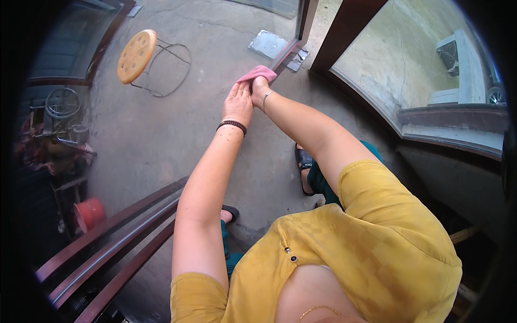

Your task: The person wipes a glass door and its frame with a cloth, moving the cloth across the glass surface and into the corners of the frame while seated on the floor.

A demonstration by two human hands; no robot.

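Both hands meet in front of me at a pink cloth (258, 73), beside the narrow brown edge of a glass door (287, 54). My left hand (238, 104) has its fingers stretched out flat, with the tips on the cloth's lower side. A dark beaded bracelet (232, 126) circles that wrist. My right hand (259, 89) is bent around the cloth's right part, its fingers mostly hidden. On the right wrist sits a thin silver bangle (266, 99). The palms' contact with the door is hidden.
A round orange stool (137, 56) with wire legs lies tipped over on the concrete floor (202, 80). Brown metal rails (117, 246) cross the lower left, near a red bucket (89, 214). Another brown-framed glass panel (387, 68) stands at right. A silvery sheet (268, 43) lies on the ground.
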